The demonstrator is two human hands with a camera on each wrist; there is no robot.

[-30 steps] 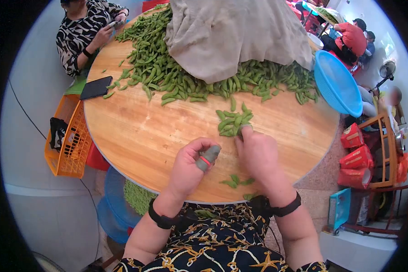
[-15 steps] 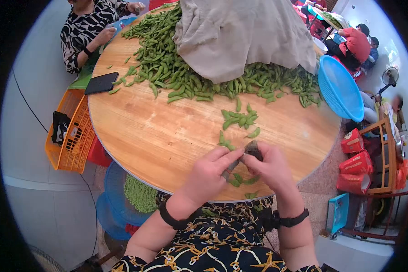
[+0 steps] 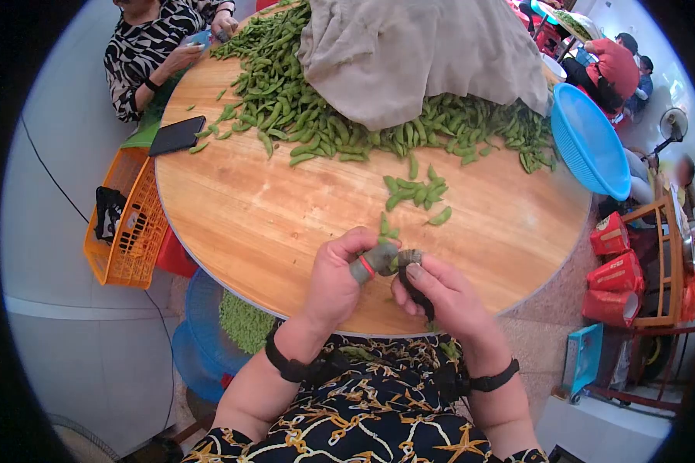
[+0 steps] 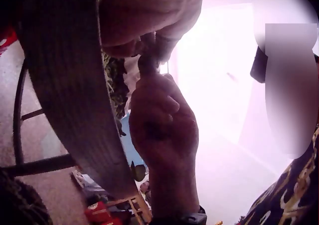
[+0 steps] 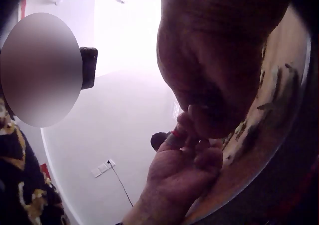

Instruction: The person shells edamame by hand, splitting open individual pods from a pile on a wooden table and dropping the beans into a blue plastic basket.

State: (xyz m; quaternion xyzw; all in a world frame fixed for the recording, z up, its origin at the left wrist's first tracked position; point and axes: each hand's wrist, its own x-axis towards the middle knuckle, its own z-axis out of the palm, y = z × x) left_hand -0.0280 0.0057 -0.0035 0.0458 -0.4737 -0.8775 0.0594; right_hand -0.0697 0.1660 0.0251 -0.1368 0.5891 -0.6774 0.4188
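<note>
Close to the near table edge, my left hand [image 3: 334, 278] and right hand [image 3: 444, 292] meet fingertip to fingertip. Between them they pinch a green soybean pod [image 3: 394, 264], mostly hidden by the fingers. A grey cover with a red band [image 3: 368, 267] wraps the left thumb. The right hand wears a ribbed dark cover [image 3: 411, 257] on a finger, and a black strip [image 3: 419, 296] hangs along it. Just beyond the fingers lie a couple of pods [image 3: 386, 225], and farther up a small cluster of pods [image 3: 417, 191]. Both wrist views are dark and show the hands touching.
A big heap of pods [image 3: 286, 100] under a grey cloth [image 3: 432, 54] covers the far side of the round table [image 3: 239, 201]. A phone [image 3: 177, 136] lies at the left edge, a blue basket [image 3: 591, 143] at the right. Below left, a blue basin [image 3: 201, 309] holds shelled beans [image 3: 243, 322].
My right hand has drawn back from the small pod cluster to my left hand. Both hands now pinch a pod together, and the left thumb has turned up into sight again.
</note>
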